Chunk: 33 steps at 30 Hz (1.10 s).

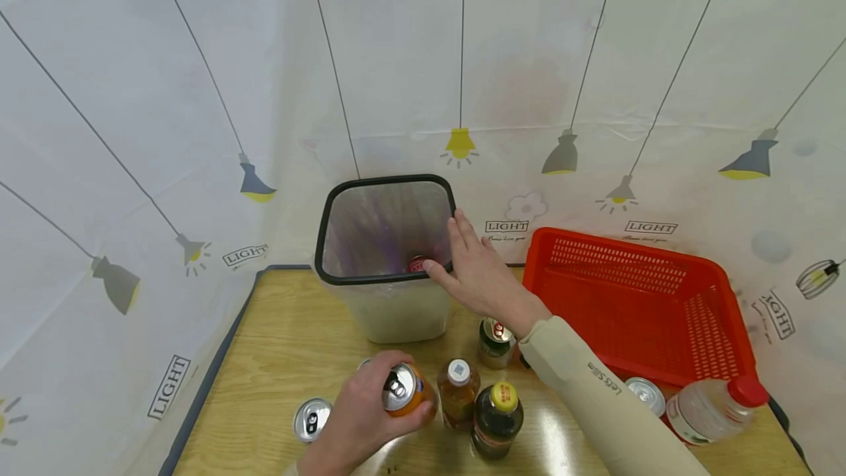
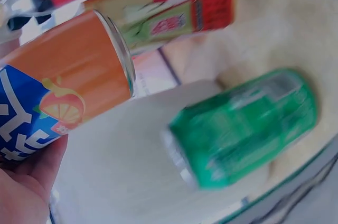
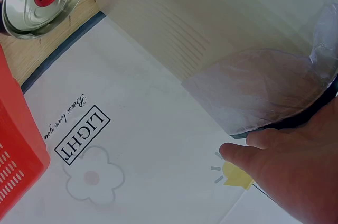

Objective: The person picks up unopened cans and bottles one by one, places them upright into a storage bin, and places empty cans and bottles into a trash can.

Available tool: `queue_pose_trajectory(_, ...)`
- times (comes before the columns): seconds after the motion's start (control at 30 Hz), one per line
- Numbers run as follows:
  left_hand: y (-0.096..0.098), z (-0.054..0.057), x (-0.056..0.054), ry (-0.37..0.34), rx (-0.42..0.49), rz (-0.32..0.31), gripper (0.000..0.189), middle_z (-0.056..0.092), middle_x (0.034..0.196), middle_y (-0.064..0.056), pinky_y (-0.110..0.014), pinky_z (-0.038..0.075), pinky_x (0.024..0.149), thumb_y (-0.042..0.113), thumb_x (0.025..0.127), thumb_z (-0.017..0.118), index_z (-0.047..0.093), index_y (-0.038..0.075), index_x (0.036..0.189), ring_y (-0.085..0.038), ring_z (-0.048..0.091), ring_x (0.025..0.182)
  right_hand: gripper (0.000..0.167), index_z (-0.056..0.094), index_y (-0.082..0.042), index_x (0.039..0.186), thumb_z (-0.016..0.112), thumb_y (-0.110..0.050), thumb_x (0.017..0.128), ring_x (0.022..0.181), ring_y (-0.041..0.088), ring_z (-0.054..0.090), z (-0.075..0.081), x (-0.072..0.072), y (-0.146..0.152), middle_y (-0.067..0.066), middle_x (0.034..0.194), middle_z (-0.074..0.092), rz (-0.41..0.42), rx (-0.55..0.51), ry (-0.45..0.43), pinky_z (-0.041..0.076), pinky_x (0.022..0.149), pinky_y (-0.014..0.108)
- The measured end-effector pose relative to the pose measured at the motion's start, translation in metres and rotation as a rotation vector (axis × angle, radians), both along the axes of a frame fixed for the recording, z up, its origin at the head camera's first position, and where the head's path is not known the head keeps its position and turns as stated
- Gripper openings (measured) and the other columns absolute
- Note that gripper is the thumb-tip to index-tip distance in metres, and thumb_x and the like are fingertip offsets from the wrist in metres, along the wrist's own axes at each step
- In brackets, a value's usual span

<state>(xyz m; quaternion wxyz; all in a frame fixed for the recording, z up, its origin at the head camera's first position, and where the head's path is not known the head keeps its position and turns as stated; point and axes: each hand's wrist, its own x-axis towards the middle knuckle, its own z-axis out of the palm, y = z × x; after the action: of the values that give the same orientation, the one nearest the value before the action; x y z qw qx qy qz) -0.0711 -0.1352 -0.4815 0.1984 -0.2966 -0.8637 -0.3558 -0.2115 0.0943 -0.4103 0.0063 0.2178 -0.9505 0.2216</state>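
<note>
My left hand (image 1: pixel 360 413) grips an orange soda can (image 1: pixel 401 391) above the table, its pull-tab top facing up. In the left wrist view, the can's orange and blue label shows, and a green can (image 2: pixel 245 129) stands apart from it. My right hand (image 1: pixel 481 278) rests at the right side of a bin (image 1: pixel 399 314) with a black rim and clear liner. Its fingers are extended along the rim, the thumb over the near edge. Inside the bin, part of a red object (image 1: pixel 417 264) is visible.
Beside the held can stand a white-capped bottle (image 1: pixel 458 391) and a yellow-capped dark bottle (image 1: pixel 497 421). A can with a red tab (image 1: pixel 497 342) is near the bin. At right are a red basket (image 1: pixel 595 329), a red-capped bottle (image 1: pixel 710 408) and a can (image 1: pixel 645 395). Another can (image 1: pixel 311 419) stands left.
</note>
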Motion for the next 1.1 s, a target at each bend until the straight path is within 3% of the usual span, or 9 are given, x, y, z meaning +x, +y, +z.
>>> queue_pose_trajectory(0.2, -0.008, 0.027, -0.006, 0.055, 0.039, -0.025, 0.055, 0.069, 0.107, 0.0, -0.019, 0.057, 0.069, 0.05, 0.09, 0.076, 0.061, 0.007, 0.122, -0.01, 0.069, 0.083, 0.09, 0.01, 0.003, 0.163, 0.039, -0.06, 0.106, 0.158, 0.031, 0.011, 0.001, 0.001, 0.0, 0.016, 0.173, -0.002, 0.0, -0.002, -0.007, 0.016, 0.124, 0.056)
queue_pose_trajectory(0.47, -0.012, 0.062, -0.02, 0.215, 0.08, -0.057, 0.055, 0.071, 0.1, -0.008, -0.025, 0.059, 0.066, 0.048, 0.094, 0.071, 0.06, 0.001, 0.121, -0.02, 0.071, 0.08, 0.09, 0.011, 0.003, 0.163, 0.037, -0.061, 0.106, 0.158, 0.031, 0.01, 0.002, 0.0, 0.0, 0.016, 0.173, -0.002, -0.001, -0.002, -0.004, 0.017, 0.124, 0.057)
queue_pose_trajectory(0.83, -0.022, 0.105, -0.037, 0.266, 0.105, -0.002, 0.06, 0.071, 0.107, -0.014, -0.027, 0.061, 0.067, 0.05, 0.095, 0.068, 0.061, -0.004, 0.122, -0.025, 0.072, 0.083, 0.09, 0.011, 0.002, 0.164, 0.039, -0.061, 0.106, 0.158, 0.032, 0.012, 0.001, 0.0, 0.0, 0.015, 0.173, -0.002, -0.004, -0.006, -0.007, 0.019, 0.123, 0.058)
queue_pose_trajectory(1.1, -0.026, 0.131, -0.061, 0.306, 0.123, 0.091, 0.064, 0.071, 0.112, -0.013, -0.028, 0.061, 0.074, 0.055, 0.094, 0.067, 0.061, -0.003, 0.122, -0.024, 0.072, 0.09, 0.091, 0.01, 0.001, 0.164, 0.038, -0.062, 0.106, 0.159, 0.03, 0.01, 0.0, 0.0, 0.0, 0.015, 0.173, -0.003, 0.0, -0.017, -0.017, 0.015, 0.124, 0.056)
